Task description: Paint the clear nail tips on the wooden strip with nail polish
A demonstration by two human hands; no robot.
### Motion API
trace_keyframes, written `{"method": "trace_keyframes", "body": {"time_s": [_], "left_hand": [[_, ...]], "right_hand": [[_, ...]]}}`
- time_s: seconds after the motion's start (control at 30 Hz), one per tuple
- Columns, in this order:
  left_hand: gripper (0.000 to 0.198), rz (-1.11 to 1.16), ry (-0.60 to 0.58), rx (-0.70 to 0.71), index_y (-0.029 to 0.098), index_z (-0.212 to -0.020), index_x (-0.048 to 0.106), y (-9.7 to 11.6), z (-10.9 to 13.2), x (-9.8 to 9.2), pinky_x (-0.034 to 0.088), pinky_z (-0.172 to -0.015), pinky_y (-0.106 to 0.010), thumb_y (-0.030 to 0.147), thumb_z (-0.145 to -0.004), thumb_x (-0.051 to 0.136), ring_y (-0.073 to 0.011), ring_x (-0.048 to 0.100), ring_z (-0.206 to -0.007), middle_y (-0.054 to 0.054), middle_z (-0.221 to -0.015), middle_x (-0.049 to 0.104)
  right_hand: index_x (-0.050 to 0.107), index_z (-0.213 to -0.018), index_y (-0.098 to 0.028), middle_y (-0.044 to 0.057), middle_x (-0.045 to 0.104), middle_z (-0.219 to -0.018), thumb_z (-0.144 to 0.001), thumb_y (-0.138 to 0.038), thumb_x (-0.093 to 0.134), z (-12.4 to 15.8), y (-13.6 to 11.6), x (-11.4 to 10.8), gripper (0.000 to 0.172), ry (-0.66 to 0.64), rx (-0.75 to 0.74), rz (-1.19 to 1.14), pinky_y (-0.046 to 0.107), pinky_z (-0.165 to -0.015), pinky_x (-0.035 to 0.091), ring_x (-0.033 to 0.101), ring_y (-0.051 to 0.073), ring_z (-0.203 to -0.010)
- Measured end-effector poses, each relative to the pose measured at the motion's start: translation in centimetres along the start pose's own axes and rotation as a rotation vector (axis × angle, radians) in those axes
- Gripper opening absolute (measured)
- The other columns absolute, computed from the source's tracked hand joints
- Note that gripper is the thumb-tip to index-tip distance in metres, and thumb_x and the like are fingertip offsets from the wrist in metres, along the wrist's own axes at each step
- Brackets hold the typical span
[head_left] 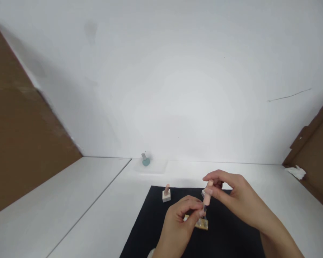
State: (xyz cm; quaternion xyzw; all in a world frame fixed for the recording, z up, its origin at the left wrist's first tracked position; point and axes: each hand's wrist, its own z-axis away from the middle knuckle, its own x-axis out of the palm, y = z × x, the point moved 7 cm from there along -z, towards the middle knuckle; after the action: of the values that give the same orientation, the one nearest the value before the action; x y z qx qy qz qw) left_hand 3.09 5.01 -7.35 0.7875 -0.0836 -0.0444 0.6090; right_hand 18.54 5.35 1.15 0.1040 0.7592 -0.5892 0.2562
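My right hand [226, 190] grips the peach cap of a nail polish brush [208, 197], held with the brush end down. My left hand [181, 222] pinches at the brush's lower end; whatever lies between its fingertips is too small to make out. Under the fingers, a yellowish strip [202, 224] with clear pieces on it lies on a black mat [226, 236], partly covered by the left hand. Mostly hidden behind the right fingers is a pale bottle [204, 193]. A white nail polish bottle with a pinkish cap [166, 194] stands at the mat's far left.
At the back, a teal bottle with a grey cap [145, 160] is by a whitish translucent slab [152, 167] against the white wall [177, 89]. Brown panels [24, 125] border both sides. A crumpled white tissue [296, 172] lies at the right edge.
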Motion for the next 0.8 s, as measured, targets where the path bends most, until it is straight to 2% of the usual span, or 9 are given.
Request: {"method": "trace_keyframes", "body": {"time_s": [0.27, 0.33, 0.47, 0.53, 0.8], "left_hand": [[0.011, 0.007, 0.003, 0.003, 0.022, -0.069, 0.082, -0.1, 0.1, -0.1, 0.055, -0.067, -0.023, 0.017, -0.077, 0.077, -0.0178, 0.072, -0.073, -0.002, -0.076, 0.077], [0.011, -0.009, 0.003, 0.003, 0.022, -0.070, 0.083, 0.0, 0.1, -0.1, 0.055, -0.067, -0.023, 0.017, -0.078, 0.077, -0.0178, 0.072, -0.072, -0.002, -0.076, 0.077], [0.013, -0.027, 0.002, -0.002, 0.023, -0.069, 0.083, 0.2, 0.0, -0.1, 0.054, -0.066, -0.022, 0.016, -0.078, 0.076, -0.0171, 0.071, -0.072, -0.002, -0.077, 0.078], [0.014, -0.029, -0.001, -0.011, 0.023, -0.068, 0.083, 0.2, 0.0, 0.1, 0.054, -0.065, -0.022, 0.016, -0.078, 0.076, -0.0165, 0.071, -0.072, -0.002, -0.077, 0.078], [0.013, -0.014, 0.011, 0.034, 0.022, -0.069, 0.083, 0.1, 0.2, 0.0, 0.056, -0.066, -0.022, 0.015, -0.077, 0.077, -0.0171, 0.073, -0.072, -0.002, -0.076, 0.078]], "right_hand": [[0.067, -0.109, -0.029, -0.005, 0.079, -0.080, -0.101, -0.035, 0.062, -0.1, 0.3, -1.2, 0.012, 0.169, -0.053, 0.042, 0.027, -0.079, 0.050, 0.064, 0.017, -0.079], [0.068, -0.108, -0.030, -0.005, 0.079, -0.080, -0.100, -0.036, 0.063, 0.0, 0.1, -1.1, 0.011, 0.141, -0.052, 0.024, 0.026, -0.077, 0.050, 0.064, 0.017, -0.079], [0.070, -0.107, -0.030, -0.005, 0.077, -0.081, -0.099, -0.031, 0.063, 0.1, -0.2, 0.0, 0.011, -0.002, -0.029, -0.019, 0.025, -0.073, 0.049, 0.065, 0.016, -0.080], [0.071, -0.106, -0.030, -0.005, 0.076, -0.082, -0.099, -0.029, 0.063, 0.1, -0.2, 0.3, 0.011, -0.022, -0.014, 0.001, 0.025, -0.073, 0.049, 0.065, 0.015, -0.080], [0.067, -0.109, -0.029, -0.005, 0.079, -0.080, -0.101, -0.035, 0.061, -0.1, 0.5, -0.8, 0.011, 0.156, -0.048, 0.065, 0.028, -0.078, 0.049, 0.064, 0.017, -0.077]]}}
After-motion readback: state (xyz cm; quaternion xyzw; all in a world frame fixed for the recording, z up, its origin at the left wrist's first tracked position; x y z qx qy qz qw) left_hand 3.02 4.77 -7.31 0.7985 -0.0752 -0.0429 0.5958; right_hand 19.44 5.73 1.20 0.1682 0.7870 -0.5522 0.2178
